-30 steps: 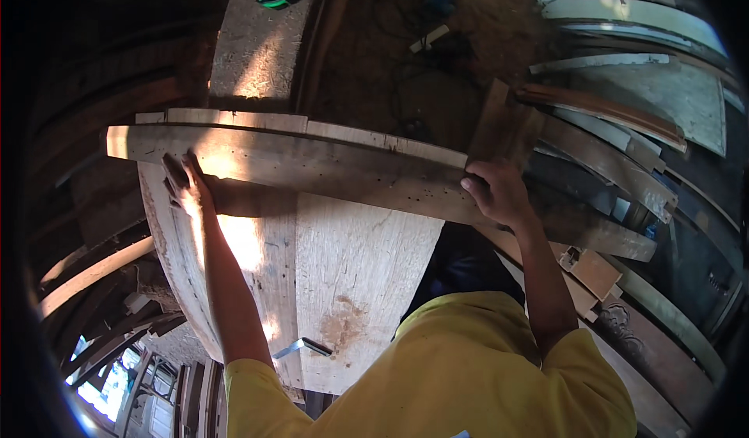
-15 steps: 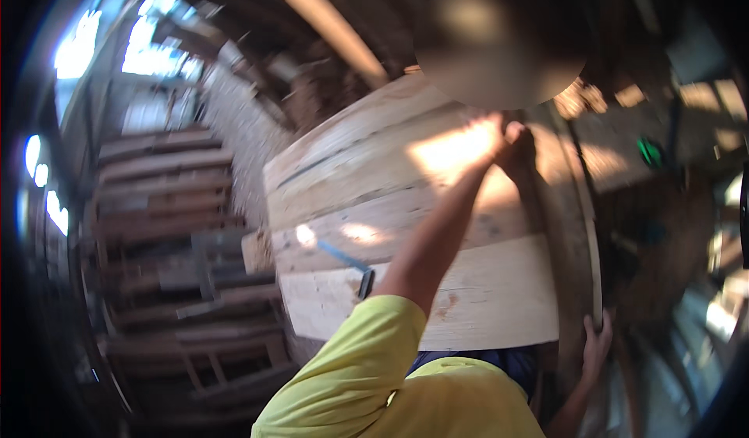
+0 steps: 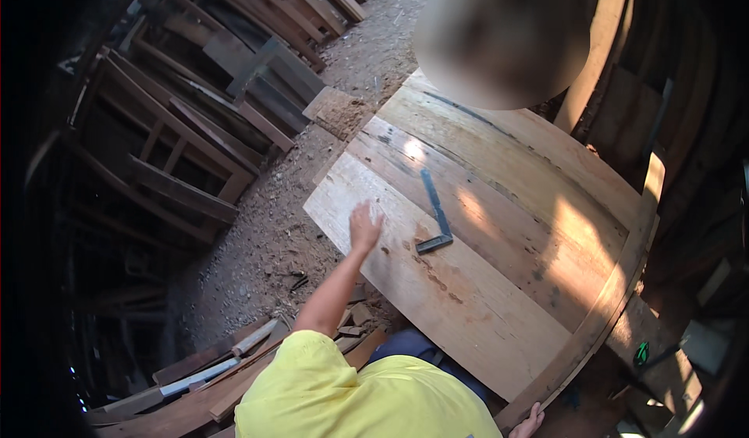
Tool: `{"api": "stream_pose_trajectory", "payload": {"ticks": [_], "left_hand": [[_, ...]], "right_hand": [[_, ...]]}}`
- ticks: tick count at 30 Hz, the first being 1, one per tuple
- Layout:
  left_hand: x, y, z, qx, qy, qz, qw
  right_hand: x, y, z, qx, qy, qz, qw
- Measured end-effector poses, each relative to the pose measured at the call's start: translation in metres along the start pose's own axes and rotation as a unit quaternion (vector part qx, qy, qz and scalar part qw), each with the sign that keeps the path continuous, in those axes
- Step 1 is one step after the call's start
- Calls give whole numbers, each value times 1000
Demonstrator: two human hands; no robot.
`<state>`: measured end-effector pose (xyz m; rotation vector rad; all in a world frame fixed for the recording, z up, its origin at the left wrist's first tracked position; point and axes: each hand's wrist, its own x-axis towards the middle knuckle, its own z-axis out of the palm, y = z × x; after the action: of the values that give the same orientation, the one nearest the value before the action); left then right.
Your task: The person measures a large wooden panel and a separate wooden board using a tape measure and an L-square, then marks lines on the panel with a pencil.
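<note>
Several wide boards lie side by side in a panel (image 3: 499, 169), with dark gaps and stains. On the pale nearest board (image 3: 460, 313), toward its left end, rests my left hand (image 3: 364, 226), open, fingers a little spread and holding nothing. A dark try square (image 3: 438, 218) lies to the right of that hand, across the seam between two boards. Along the panel's right end runs a long wooden strip (image 3: 597, 325). My right hand (image 3: 527, 422) is closed around the strip's near end at the lower edge; part of the hand is hidden below the strip.
Wooden frames (image 3: 195, 149) lean in rows on the left. Offcuts and strips (image 3: 226, 375) lie piled at lower left on gravelly ground (image 3: 257, 235). A timber beam (image 3: 597, 48) stands beyond the panel. A small green object (image 3: 641, 353) sits at the right. A blurred oval hides the top.
My view has turned, so the panel lies at a slant. My left hand has moved from the panel's strip end to the pale board's other end. My right hand stays at the strip.
</note>
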<state>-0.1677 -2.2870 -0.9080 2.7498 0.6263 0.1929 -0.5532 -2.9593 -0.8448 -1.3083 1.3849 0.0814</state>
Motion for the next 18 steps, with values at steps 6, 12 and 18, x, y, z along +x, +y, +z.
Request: {"api": "stream_pose_trajectory", "payload": {"ticks": [6,12,18], "left_hand": [[156,-140,-17,37,8,-138,990],[233,-122,9,66,-106,-201,972],[232,-136,-26,105,-93,-182,973]], "right_hand": [[20,11,-5,3,-18,8,1000],[62,59,-55,-54,85,41,994],[37,17,-19,-81,43,117,989]]}}
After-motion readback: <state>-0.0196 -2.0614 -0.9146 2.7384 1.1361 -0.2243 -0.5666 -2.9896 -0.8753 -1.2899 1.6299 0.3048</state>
